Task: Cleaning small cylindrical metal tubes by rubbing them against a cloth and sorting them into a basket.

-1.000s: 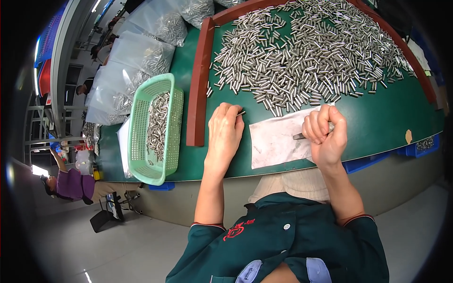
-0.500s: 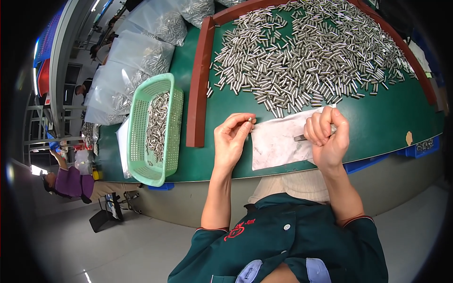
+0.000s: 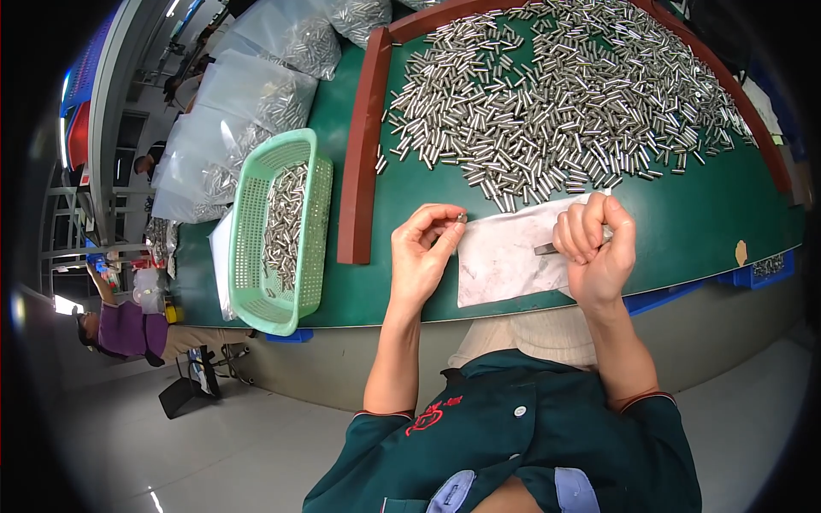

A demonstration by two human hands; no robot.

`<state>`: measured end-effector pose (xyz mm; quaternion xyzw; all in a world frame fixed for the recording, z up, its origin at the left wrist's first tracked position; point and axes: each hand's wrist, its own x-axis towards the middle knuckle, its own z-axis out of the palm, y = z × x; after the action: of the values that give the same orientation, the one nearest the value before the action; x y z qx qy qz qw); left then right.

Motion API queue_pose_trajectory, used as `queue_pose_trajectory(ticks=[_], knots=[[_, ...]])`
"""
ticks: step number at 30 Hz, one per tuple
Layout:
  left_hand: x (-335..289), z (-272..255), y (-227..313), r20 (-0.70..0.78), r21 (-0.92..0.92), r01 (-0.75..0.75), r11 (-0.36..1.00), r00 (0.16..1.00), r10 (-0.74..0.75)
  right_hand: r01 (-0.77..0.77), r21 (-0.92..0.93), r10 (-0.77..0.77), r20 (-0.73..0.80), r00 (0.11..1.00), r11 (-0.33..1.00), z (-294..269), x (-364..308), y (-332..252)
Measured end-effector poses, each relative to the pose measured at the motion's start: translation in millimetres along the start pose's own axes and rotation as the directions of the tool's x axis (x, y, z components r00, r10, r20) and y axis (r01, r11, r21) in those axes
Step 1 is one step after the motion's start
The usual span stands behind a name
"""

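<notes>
My left hand (image 3: 420, 255) pinches a small shiny metal pin (image 3: 462, 218) between thumb and fingertips, at the upper left corner of a stained white cloth (image 3: 505, 269). Above the cloth's right part, my right hand (image 3: 593, 248) is curled in a fist round a flat metal tool (image 3: 545, 249). Its short flat end points left out of the fist; the rest is mostly hidden by my fingers. Beyond both hands, a wide heap of short metal pins (image 3: 564, 120) lies loose on the green table (image 3: 410, 201).
Red-brown bars (image 3: 356, 197) edge the heap. A light green basket (image 3: 243, 265) left of me holds more pins. Clear plastic bags of pins (image 3: 282, 98) stand behind it. Blue bins (image 3: 658, 297) show under the table's front edge. Another person (image 3: 128, 329) is at far left.
My left fingertips have shifted slightly right and turned the pin a little. My right hand stays nearly still with the tool.
</notes>
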<state>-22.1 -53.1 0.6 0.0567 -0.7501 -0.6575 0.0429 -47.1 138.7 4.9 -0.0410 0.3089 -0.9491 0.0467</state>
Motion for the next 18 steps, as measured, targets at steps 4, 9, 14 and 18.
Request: queue_pose_trajectory(ticks=[4, 9, 14, 18], knots=[[-7.5, 4.0, 4.5, 0.037, 0.147, -0.133, 0.980, 0.991, 0.129, 0.001, 0.001, -0.001, -0.008, 1.000, 1.000, 0.0, 0.0, 1.4], [-23.0, 35.5, 18.4, 0.197, 0.502, -0.333, 0.798, 0.943, 0.270, 0.023, 0.083, -0.028, 0.049, 0.998, 0.996, -0.1, 0.8, 1.6], [-24.0, 44.7, 11.5, 0.219, 0.540, -0.363, 0.760, 0.932, 0.290, -0.023, 0.129, 0.012, 0.086, 0.996, 0.991, 2.3, 3.9, 2.4], [-24.1, 46.3, 9.7, 0.225, 0.557, -0.375, 0.741, 0.927, 0.300, -0.033, 0.101, 0.026, 0.077, 0.997, 0.994, 2.3, 3.5, 6.0]])
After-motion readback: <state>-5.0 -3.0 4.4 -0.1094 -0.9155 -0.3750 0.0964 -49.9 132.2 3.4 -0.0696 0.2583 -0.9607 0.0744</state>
